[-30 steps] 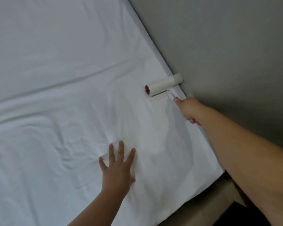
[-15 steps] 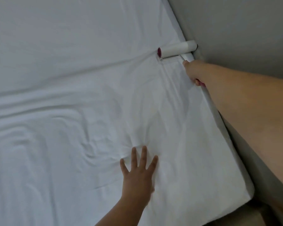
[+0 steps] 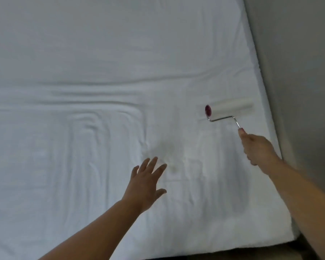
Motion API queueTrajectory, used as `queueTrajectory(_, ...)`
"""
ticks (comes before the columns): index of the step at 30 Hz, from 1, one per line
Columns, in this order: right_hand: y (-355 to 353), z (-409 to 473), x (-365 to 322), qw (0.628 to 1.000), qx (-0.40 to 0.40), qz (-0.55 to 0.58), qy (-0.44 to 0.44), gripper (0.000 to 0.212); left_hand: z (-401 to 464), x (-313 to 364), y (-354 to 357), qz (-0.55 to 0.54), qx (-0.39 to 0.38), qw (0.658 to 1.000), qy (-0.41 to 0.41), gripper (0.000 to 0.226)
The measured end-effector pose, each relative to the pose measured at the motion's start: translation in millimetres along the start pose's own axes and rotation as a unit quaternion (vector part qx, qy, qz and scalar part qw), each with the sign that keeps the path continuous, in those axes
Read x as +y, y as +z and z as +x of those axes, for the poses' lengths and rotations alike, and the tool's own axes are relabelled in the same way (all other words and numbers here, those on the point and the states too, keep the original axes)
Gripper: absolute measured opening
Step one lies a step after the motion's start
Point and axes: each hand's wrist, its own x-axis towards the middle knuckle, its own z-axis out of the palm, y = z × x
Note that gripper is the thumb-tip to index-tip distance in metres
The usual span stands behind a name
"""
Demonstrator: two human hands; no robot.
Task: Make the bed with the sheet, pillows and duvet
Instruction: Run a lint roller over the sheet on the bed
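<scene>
- The white sheet (image 3: 101, 62) covers the bed, with long creases across its middle and ripples at centre-left.
- The lint roller (image 3: 230, 107) lies with its white drum on the sheet near the bed's right edge; its end cap is magenta, and a bent wire shaft runs down to the handle.
- The right hand (image 3: 257, 147) grips the handle, fingers curled round it.
- The left hand (image 3: 147, 182) is spread, fingers straight, palm down at the sheet; contact cannot be confirmed.
- A grey wall (image 3: 298, 72) borders the bed's right side.
</scene>
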Motion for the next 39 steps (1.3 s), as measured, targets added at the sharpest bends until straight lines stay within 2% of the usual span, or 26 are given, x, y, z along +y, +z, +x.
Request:
queueTrajectory(4,46,-90,-13,0.998,-0.033,-0.031,-0.045,0.072,-54,-39,-23,-0.054,0.045,0.996,-0.057,0.073)
queueTrajectory(10,90,-220,-61,0.994,-0.057,-0.027,-0.084,0.065,-162,-105,-63,-0.138,0.075,0.984,-0.085,0.063)
queueTrajectory(19,105,-387,-134,0.991,-0.06,-0.028,-0.117,0.05,-329,-182,-123,-0.257,0.148,0.944,-0.143,0.059)
queueTrajectory(26,129,-483,-187,0.977,-0.106,-0.093,-0.16,0.046,-426,-220,-154,-0.335,0.201,0.898,-0.2,0.054)
queueTrajectory(32,165,-523,-231,0.945,-0.173,-0.16,-0.229,0.043,-481,-252,-167,-0.354,0.219,0.875,-0.247,0.05)
queueTrajectory(39,210,-564,-311,0.886,-0.238,-0.219,-0.333,0.04,-541,-281,-175,-0.404,0.261,0.818,-0.315,0.043)
